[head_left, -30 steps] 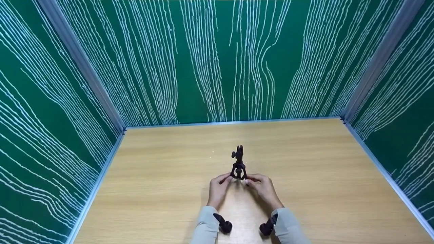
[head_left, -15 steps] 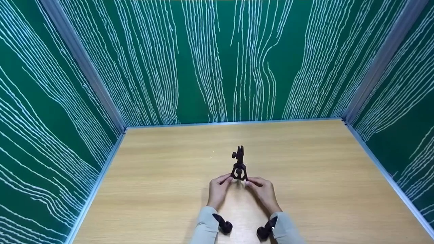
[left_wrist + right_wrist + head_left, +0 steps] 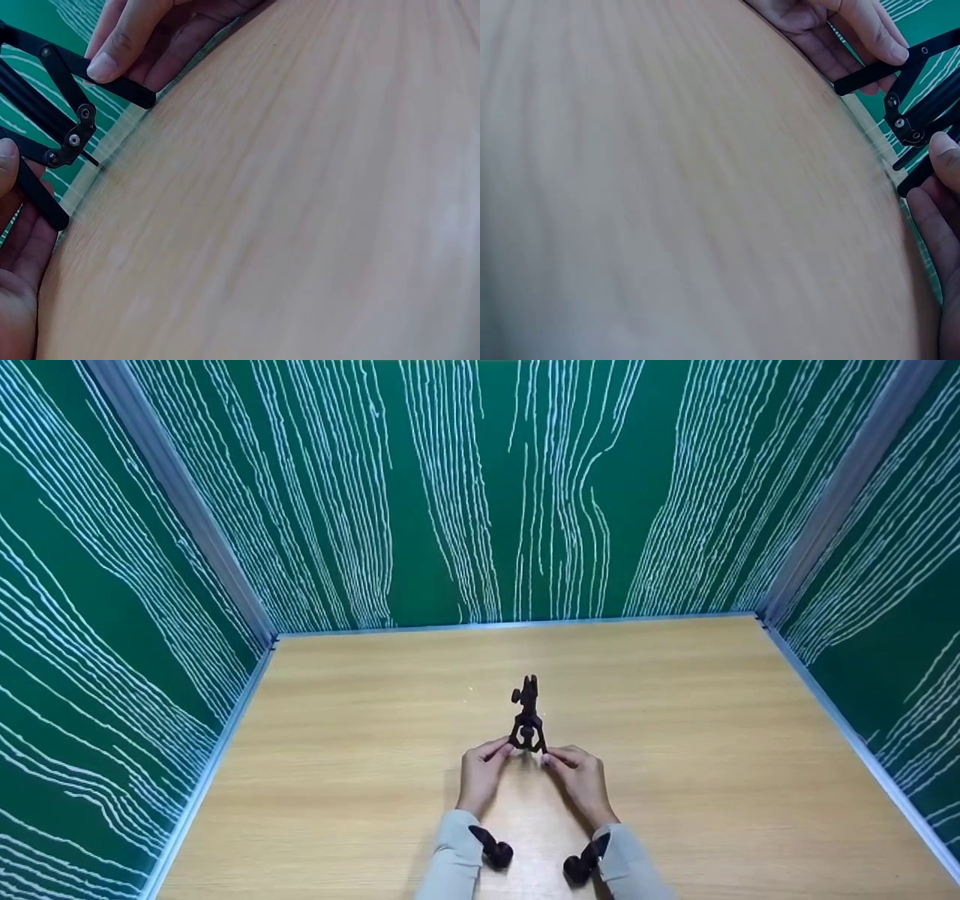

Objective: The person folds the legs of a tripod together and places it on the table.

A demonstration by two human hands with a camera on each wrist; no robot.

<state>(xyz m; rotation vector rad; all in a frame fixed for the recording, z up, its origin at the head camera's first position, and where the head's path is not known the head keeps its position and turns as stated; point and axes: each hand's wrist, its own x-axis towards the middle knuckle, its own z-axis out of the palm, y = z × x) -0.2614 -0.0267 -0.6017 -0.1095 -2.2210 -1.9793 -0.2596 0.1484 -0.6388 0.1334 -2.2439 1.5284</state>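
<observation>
A small black tripod [image 3: 529, 706] stands upright in the head view, between both hands near the middle of the table. It has a forked top with a knob at its left side. My left hand [image 3: 480, 776] pinches the left leg between thumb and fingers, and my right hand [image 3: 583, 780] pinches the right leg the same way. Close up in the left wrist view, the braced legs are spread, and a leg [image 3: 129, 88] runs through the right hand's fingers. The right wrist view has the same hinge and a leg [image 3: 870, 77] in the left hand. The tripod's top is outside both wrist views.
The light wooden table [image 3: 360, 750] carries a few tiny pale specks behind the left hand. Green walls [image 3: 442, 510] with wavy white lines close it in at the back and sides, with metal edging along their foot. A black wrist camera [image 3: 496, 853] sits on each sleeve.
The right forearm has shifted slightly inward, its wrist camera moving left. Both hands keep their pinch on the tripod legs, and the tripod stays nearly where it was.
</observation>
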